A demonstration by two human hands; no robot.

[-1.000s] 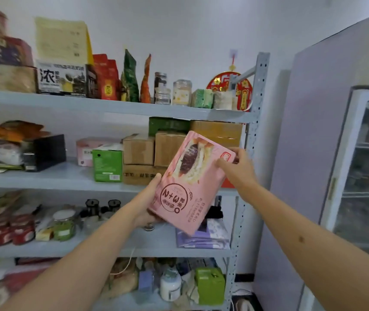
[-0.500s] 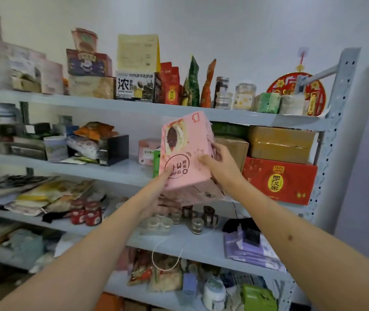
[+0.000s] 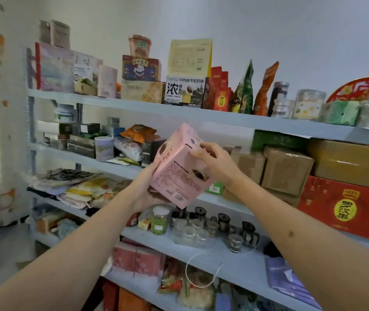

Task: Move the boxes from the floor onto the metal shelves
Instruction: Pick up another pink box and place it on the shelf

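Two hands on one light carton, shelf gap not far behind

Both hands are closed on the pink box (image 3: pixel 180 173), which is off the floor and held tilted in the air in front of the second shelf (image 3: pixel 102 161) of the metal shelves (image 3: pixel 201 114). The left hand (image 3: pixel 144 190) cups it from below and along its left side; the right hand (image 3: pixel 215 162) pinches its upper right edge, fingers (image 3: pixel 198 150) curled over the top face. The box touches neither board nor neighbour.

It looks like thin printed card, probably a snack pack: light enough for one hand, judging by how loosely it is carried. The walls should be stiff at the corners and folds but likely to dent in the middle of a broad face, and the glossy print may be a little slick. Holding it by opposite edges, as now, seems the safest grasp; squeezing the flat panels risks crushing whatever is inside.

Behind it the second shelf is crowded: brown cartons (image 3: pixel 287 170) to the right, a small green box (image 3: pixel 216 188) just behind, a black box (image 3: pixel 151 151) to the left. The gap between looks tight, so the box probably needs to go in upright, narrow face first.
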